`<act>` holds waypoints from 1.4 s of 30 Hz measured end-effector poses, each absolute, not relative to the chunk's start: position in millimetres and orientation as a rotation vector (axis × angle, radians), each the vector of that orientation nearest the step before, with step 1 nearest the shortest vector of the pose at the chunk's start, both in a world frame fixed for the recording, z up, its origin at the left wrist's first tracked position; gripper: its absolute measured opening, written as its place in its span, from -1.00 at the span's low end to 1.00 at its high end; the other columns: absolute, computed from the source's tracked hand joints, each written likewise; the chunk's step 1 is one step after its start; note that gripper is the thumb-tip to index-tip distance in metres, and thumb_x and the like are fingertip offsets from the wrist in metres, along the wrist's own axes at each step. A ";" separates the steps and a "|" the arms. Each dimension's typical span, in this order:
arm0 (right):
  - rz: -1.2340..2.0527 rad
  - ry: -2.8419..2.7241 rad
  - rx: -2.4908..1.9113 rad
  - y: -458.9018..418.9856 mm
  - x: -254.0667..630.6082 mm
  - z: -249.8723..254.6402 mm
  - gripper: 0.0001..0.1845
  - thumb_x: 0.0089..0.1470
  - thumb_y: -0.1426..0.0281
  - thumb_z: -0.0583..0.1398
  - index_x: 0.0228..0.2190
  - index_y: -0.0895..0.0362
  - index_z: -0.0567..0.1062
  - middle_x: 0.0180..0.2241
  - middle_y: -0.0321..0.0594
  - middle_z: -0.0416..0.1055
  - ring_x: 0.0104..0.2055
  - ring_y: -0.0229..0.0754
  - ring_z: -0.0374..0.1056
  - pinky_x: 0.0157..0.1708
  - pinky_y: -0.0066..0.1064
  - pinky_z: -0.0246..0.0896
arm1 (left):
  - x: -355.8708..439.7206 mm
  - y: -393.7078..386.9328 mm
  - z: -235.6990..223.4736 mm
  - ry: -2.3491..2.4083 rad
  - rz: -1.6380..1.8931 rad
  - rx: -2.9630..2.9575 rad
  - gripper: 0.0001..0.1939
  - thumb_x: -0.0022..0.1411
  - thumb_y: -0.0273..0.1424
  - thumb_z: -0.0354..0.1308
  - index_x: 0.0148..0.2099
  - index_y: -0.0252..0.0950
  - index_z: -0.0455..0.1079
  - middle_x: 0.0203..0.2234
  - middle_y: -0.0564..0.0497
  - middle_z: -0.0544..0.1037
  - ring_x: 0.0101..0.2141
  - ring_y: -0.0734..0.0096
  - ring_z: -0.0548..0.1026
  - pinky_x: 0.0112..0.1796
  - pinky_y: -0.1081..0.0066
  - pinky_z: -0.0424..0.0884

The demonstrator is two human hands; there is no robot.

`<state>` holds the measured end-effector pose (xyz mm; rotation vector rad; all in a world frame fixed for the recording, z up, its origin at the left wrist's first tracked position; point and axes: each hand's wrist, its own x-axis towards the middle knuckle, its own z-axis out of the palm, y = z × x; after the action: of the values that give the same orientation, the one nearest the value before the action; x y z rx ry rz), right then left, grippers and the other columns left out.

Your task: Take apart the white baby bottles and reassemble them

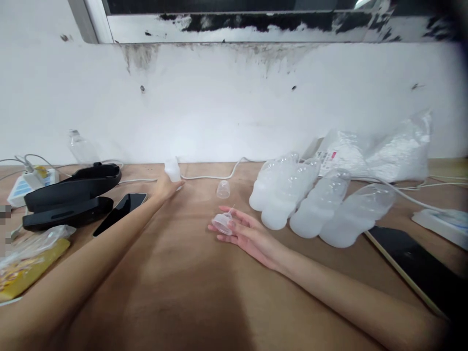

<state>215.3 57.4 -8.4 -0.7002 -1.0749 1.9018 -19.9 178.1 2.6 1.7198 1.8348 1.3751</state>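
Observation:
At the far side of the table, my left hand is closed around a frosted white bottle, which stands near the wall. My right hand lies over the middle of the table, its fingers curled around a clear baby bottle nipple with a wide collar. Just beyond that hand a clear dome cap rests on the wood. To the right, several frosted baby bottles with clear domed tops lie side by side.
At left are a black open case, a phone, a power strip, a clear plastic bottle and a yellow food bag. At right are plastic bags, a dark tablet-like slab and another power strip.

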 end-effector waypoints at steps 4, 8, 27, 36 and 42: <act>1.839 -1.127 -0.669 59.6 223.5 -9.9 -0.53 -0.16 0.37 0.31 -0.15 0.11 0.37 -0.21 -0.19 0.40 -0.20 -0.28 0.32 -0.37 -0.52 0.20 | -17.8 151.4 2.3 1.699 1.255 1.803 -0.50 -0.02 -0.26 0.16 -0.05 -0.40 0.27 -0.14 -0.19 0.45 -0.14 0.06 0.42 -0.16 0.20 0.32; 1.818 -1.098 -0.673 62.2 235.4 -11.1 -0.55 -0.18 0.40 0.32 -0.16 0.05 0.41 -0.18 -0.23 0.39 -0.22 -0.31 0.29 -0.35 -0.51 0.19 | -10.5 85.5 9.4 1.470 1.078 1.956 -0.51 0.02 -0.16 0.14 -0.02 -0.26 0.30 -0.14 0.01 0.48 -0.13 0.17 0.42 -0.13 0.30 0.32; 1.780 -1.258 -0.712 57.6 236.9 -9.8 -0.59 -0.09 0.45 0.25 -0.13 0.03 0.38 -0.09 -0.25 0.35 -0.08 -0.26 0.27 -0.01 -0.34 0.13 | -2.3 28.2 0.1 1.394 0.866 2.132 -0.57 0.01 -0.21 0.15 -0.05 -0.23 0.29 -0.16 -0.02 0.49 -0.17 0.20 0.44 -0.21 0.30 0.38; 1.561 -1.555 -0.652 49.4 231.2 -12.8 -0.61 -0.18 0.51 0.29 -0.24 0.00 0.41 -0.03 -0.28 0.31 0.01 -0.20 0.23 0.01 -0.24 0.15 | 4.8 20.5 24.7 1.221 0.641 2.014 -0.62 0.07 -0.28 0.13 -0.03 -0.17 0.33 -0.25 0.08 0.53 -0.30 0.33 0.49 -0.35 0.46 0.39; 1.396 -1.664 -0.723 41.3 230.1 -11.4 -0.64 -0.15 0.46 0.27 -0.25 -0.02 0.36 -0.04 -0.26 0.29 -0.05 -0.18 0.27 -0.06 -0.24 0.23 | 5.5 21.8 27.1 1.344 0.535 1.884 -0.67 0.09 -0.13 0.06 -0.15 -0.20 0.37 -0.43 0.08 0.52 -0.46 0.38 0.46 -0.53 0.50 0.33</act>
<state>230.1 41.3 -11.4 -0.7233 -1.6639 1.3959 5.5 21.8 27.1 1.8843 1.3442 0.5346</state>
